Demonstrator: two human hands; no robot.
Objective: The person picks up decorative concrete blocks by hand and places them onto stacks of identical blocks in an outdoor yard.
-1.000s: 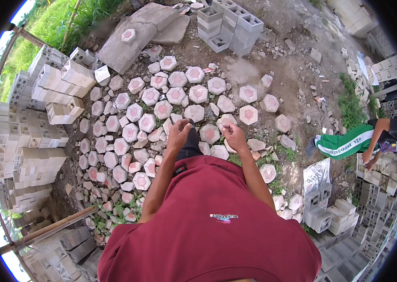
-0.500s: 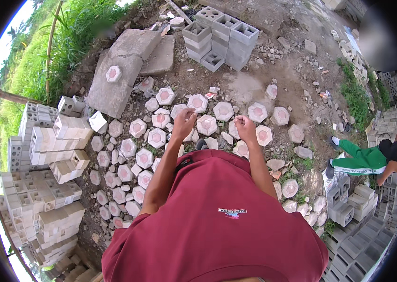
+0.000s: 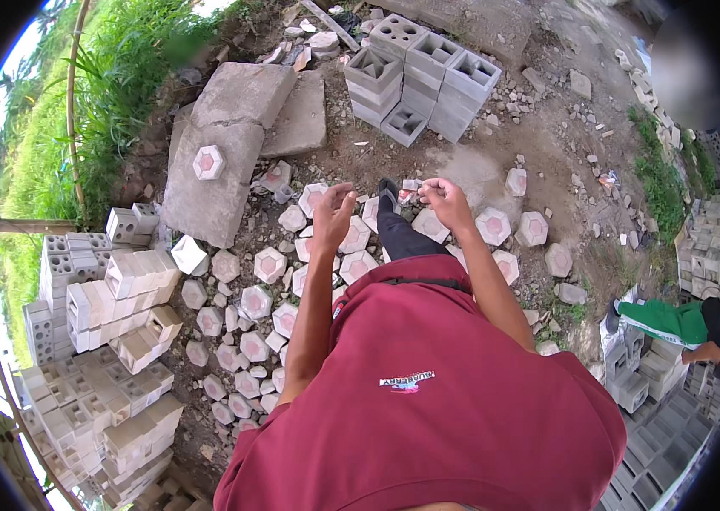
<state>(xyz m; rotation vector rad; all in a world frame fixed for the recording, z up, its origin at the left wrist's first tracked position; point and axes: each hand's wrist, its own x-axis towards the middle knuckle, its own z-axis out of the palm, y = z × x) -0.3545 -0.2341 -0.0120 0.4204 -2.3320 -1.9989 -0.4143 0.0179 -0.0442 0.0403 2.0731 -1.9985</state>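
Note:
My left hand (image 3: 333,216) hangs above the hexagonal pavers, its fingers loosely bent and apart with nothing held. To its right, my right hand (image 3: 445,203) is also empty, with half-curled fingers and the thumb apart. Between the hands, my dark-shod foot (image 3: 389,198) rests on the ground among the pavers. A pale hexagonal paver with a pinkish centre (image 3: 356,266) lies below the left hand. Another such paver (image 3: 493,226) is to the right of the right hand. A small red and white scrap (image 3: 407,194) lies on the ground beside the right hand's fingertips.
Stacked grey hollow blocks (image 3: 418,77) stand ahead on the dirt. A cracked concrete slab (image 3: 215,170) with one paver (image 3: 208,162) on it lies left of them. Block stacks (image 3: 113,307) rise at left. At right, a person in green trousers (image 3: 666,319) bends near more blocks.
I have stepped forward, and my foot and leg now show in front of the shirt. Both hands have risen slightly. The surroundings have shifted in view; the person at right stands lower.

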